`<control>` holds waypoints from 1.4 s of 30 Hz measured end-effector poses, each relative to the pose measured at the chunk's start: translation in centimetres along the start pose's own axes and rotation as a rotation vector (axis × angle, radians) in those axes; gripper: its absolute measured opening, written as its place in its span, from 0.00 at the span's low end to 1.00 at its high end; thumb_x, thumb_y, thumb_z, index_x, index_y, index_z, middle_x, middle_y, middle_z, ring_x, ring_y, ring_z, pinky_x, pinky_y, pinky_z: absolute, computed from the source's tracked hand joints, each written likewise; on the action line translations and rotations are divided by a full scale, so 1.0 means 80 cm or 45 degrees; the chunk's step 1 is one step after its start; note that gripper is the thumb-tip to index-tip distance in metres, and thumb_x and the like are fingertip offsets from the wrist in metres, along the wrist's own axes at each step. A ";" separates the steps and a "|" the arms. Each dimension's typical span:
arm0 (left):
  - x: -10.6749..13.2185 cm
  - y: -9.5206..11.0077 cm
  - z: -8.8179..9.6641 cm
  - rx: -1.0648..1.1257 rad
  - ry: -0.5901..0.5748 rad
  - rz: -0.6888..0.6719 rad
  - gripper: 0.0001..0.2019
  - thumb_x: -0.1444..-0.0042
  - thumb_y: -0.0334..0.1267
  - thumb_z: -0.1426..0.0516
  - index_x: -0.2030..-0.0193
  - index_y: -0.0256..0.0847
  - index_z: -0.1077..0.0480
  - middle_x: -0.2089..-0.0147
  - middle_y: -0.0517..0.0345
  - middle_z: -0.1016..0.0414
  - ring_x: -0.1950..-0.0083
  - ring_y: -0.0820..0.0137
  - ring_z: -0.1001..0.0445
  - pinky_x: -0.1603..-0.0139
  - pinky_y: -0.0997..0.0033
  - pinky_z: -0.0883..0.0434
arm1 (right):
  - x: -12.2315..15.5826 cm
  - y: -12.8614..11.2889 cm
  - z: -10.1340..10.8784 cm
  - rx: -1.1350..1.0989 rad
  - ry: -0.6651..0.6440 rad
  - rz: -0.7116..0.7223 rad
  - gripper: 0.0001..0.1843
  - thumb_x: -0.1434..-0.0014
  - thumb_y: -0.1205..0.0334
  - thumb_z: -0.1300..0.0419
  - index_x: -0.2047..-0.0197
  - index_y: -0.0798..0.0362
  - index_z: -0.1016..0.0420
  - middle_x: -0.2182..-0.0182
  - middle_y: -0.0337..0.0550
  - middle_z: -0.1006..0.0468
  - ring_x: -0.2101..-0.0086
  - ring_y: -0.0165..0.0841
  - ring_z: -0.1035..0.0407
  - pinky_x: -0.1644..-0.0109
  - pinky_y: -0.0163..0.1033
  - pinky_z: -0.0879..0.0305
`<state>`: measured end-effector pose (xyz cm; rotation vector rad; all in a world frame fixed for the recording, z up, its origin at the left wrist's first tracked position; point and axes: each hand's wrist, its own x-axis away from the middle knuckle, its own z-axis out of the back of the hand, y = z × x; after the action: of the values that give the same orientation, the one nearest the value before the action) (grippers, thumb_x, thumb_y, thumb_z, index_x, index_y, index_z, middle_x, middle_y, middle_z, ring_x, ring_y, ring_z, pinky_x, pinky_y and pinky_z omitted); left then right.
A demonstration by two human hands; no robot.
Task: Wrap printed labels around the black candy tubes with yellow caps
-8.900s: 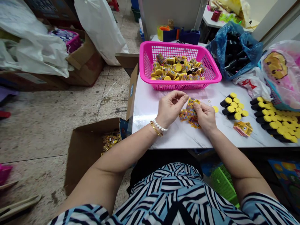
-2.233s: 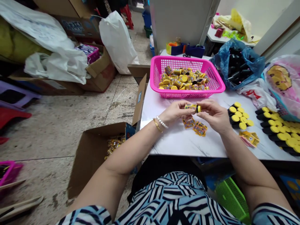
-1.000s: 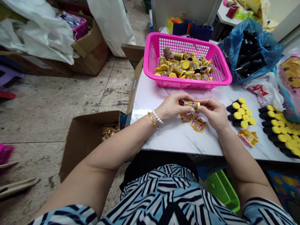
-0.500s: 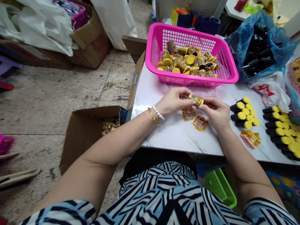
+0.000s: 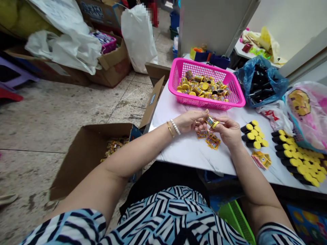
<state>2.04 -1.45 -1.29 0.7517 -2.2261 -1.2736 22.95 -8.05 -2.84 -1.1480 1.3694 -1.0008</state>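
Marble worktop [image 5: 184, 149] under inspection. Fingers [image 5: 221, 120] of both hands are pinching a small yellow labelled cylinder [image 5: 212, 121] in mid-air above it, left hand [image 5: 186, 121] and right hand [image 5: 229, 132] on either side. Printed packets [image 5: 209, 139] lie just below the cylinder, a pink basket [image 5: 174, 80] of similar cylinders stands beyond it, and black-and-yellow tubes [image 5: 252, 136] stand to its right.

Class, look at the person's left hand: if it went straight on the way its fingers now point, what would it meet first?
The small yellow-labelled tube, held by the right hand. The left hand ends right beside it and may already touch it; depth is hard to judge here.
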 end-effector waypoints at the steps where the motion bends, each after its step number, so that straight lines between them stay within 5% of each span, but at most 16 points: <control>1: 0.000 -0.001 0.000 0.041 -0.027 0.010 0.25 0.47 0.58 0.29 0.60 0.34 0.23 0.71 0.55 0.23 0.77 0.78 0.30 0.79 0.81 0.38 | 0.001 0.000 -0.001 -0.021 0.034 0.043 0.15 0.52 0.58 0.20 0.61 0.45 0.15 0.56 0.35 0.18 0.69 0.32 0.18 0.66 0.42 0.14; 7: 0.003 -0.006 -0.005 0.051 -0.118 0.077 0.23 0.49 0.55 0.27 0.64 0.34 0.23 0.75 0.57 0.26 0.81 0.80 0.35 0.81 0.81 0.42 | 0.007 -0.006 -0.001 0.059 -0.090 -0.063 0.17 0.47 0.56 0.23 0.54 0.41 0.17 0.53 0.37 0.23 0.68 0.30 0.20 0.65 0.41 0.14; 14: 0.007 -0.001 -0.004 0.072 -0.233 0.091 0.23 0.50 0.54 0.26 0.62 0.34 0.22 0.74 0.55 0.23 0.80 0.78 0.32 0.82 0.80 0.40 | 0.011 -0.015 0.005 0.206 -0.142 0.030 0.14 0.47 0.57 0.24 0.57 0.42 0.15 0.50 0.41 0.28 0.58 0.34 0.24 0.65 0.40 0.15; 17: 0.005 -0.001 -0.004 0.008 -0.169 0.135 0.26 0.48 0.58 0.29 0.64 0.32 0.22 0.77 0.54 0.24 0.84 0.80 0.36 0.86 0.81 0.44 | 0.011 -0.015 0.007 0.255 -0.205 0.044 0.16 0.46 0.58 0.24 0.53 0.41 0.15 0.52 0.41 0.29 0.59 0.34 0.25 0.63 0.42 0.14; 23: 0.002 -0.001 -0.005 0.051 -0.123 0.186 0.28 0.45 0.62 0.32 0.66 0.31 0.24 0.76 0.54 0.23 0.83 0.79 0.34 0.85 0.81 0.40 | 0.011 -0.011 0.009 0.233 -0.135 0.213 0.10 0.48 0.60 0.23 0.61 0.43 0.15 0.62 0.40 0.31 0.64 0.32 0.29 0.67 0.39 0.17; 29: 0.002 -0.007 -0.006 -0.116 -0.056 0.257 0.29 0.43 0.63 0.35 0.70 0.33 0.25 0.81 0.56 0.28 0.85 0.79 0.36 0.85 0.80 0.41 | 0.012 -0.020 0.000 0.591 -0.295 0.335 0.16 0.44 0.62 0.25 0.51 0.42 0.14 0.61 0.42 0.26 0.62 0.33 0.29 0.61 0.39 0.24; 34: 0.000 -0.010 -0.004 -0.100 -0.072 0.273 0.27 0.41 0.61 0.35 0.68 0.33 0.24 0.78 0.54 0.26 0.82 0.77 0.32 0.83 0.79 0.40 | 0.011 -0.017 -0.003 0.588 -0.217 0.448 0.07 0.43 0.64 0.26 0.61 0.45 0.15 0.68 0.38 0.26 0.68 0.30 0.31 0.63 0.38 0.28; 39: -0.003 -0.001 0.001 0.137 0.029 0.152 0.17 0.36 0.48 0.34 0.63 0.32 0.22 0.72 0.54 0.24 0.77 0.80 0.31 0.80 0.83 0.39 | 0.005 -0.007 -0.003 0.363 -0.043 0.191 0.26 0.45 0.59 0.25 0.43 0.40 0.21 0.58 0.38 0.24 0.64 0.31 0.24 0.58 0.41 0.20; 42: -0.003 0.004 0.000 0.186 0.089 0.143 0.12 0.38 0.40 0.33 0.62 0.30 0.22 0.69 0.52 0.21 0.75 0.79 0.27 0.77 0.83 0.35 | 0.003 -0.003 -0.004 0.413 0.046 0.173 0.23 0.45 0.58 0.25 0.46 0.44 0.20 0.59 0.38 0.23 0.63 0.31 0.23 0.55 0.41 0.19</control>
<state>2.13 -1.13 -1.04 0.7017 -2.2884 -1.0251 22.70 -8.30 -2.59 -0.7885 1.2404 -1.1014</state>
